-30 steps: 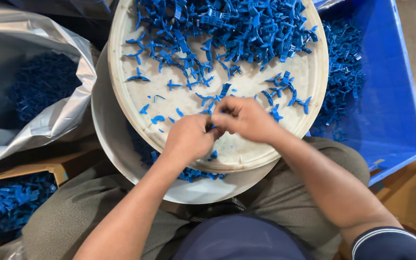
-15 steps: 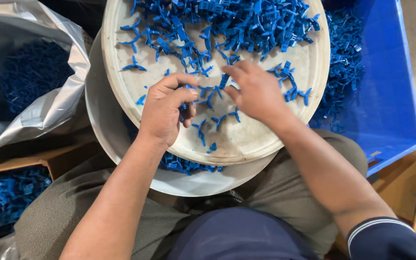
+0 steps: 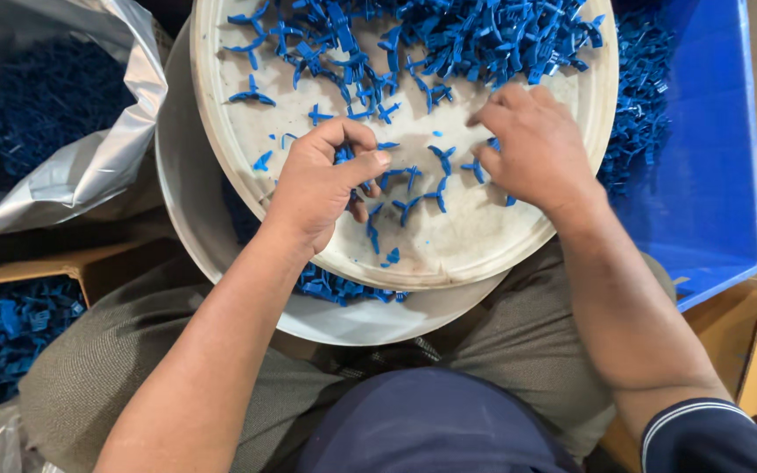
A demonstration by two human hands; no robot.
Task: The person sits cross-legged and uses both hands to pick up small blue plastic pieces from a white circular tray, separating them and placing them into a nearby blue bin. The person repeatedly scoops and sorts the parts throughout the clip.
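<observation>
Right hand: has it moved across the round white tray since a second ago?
Yes. The right hand has shifted from beside the left hand toward the round white tray's right rim.

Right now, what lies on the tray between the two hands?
In the head view, a few loose blue plastic pieces lie on the bare white tray between the left hand and right hand.

1. A small factory or piecework sorting station, not a home.
2. Hundreds of identical small blue plastic parts (image 3: 449, 35) are heaped on a round cream tray (image 3: 449, 245).
3. More fill a blue plastic crate (image 3: 711, 175), a silver foil bag (image 3: 89, 166) and a cardboard box (image 3: 19, 271).
</observation>
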